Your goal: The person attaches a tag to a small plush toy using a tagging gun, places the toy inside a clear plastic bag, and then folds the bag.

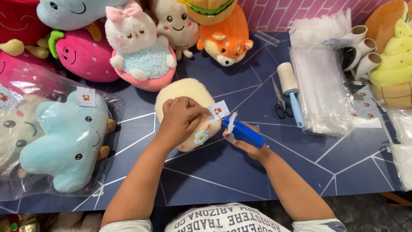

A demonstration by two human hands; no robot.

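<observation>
A pale yellow plush toy [184,92] with a small blue flower lies on the dark blue table [223,172]. My left hand [182,118] presses down on it and pinches a small white paper tag [219,109] against its side. My right hand [246,144] grips a blue tagging gun [243,132], its tip pointing left at the tag and the toy.
Bagged blue star-shaped plush [64,137] sits at left. Several plush toys [141,47] line the back edge. Scissors [281,103], a lint roller [289,86], a stack of clear plastic bags [322,90] and cardboard tubes [358,49] lie at right.
</observation>
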